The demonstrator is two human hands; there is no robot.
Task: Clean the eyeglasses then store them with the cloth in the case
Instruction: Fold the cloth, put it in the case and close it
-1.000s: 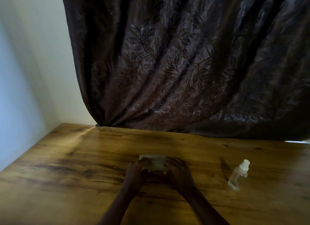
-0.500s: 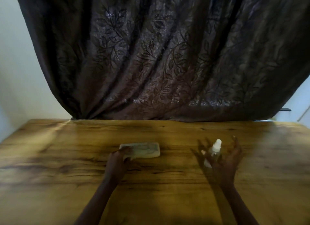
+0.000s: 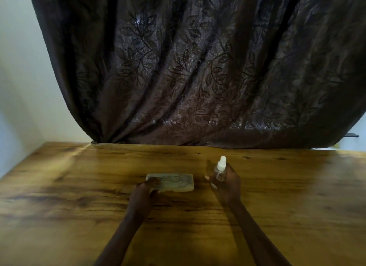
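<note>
A pale, flat rectangular eyeglass case [image 3: 175, 182] lies closed on the wooden table [image 3: 69, 196] in front of me. My left hand [image 3: 145, 192] rests on the case's left end, fingers curled over its corner. My right hand [image 3: 227, 184] holds a small clear spray bottle [image 3: 220, 169] with a white cap, upright, just right of the case and lifted off the table. No eyeglasses or cloth are visible outside the case.
A dark brown leaf-patterned curtain [image 3: 198, 77] hangs along the table's far edge. A pale wall [image 3: 21, 67] stands at the left. The table's left edge runs diagonally at the lower left.
My right hand left the case, reached right to the spray bottle, and closed on it, lifting it upright. My left hand stayed on the case's left end.
</note>
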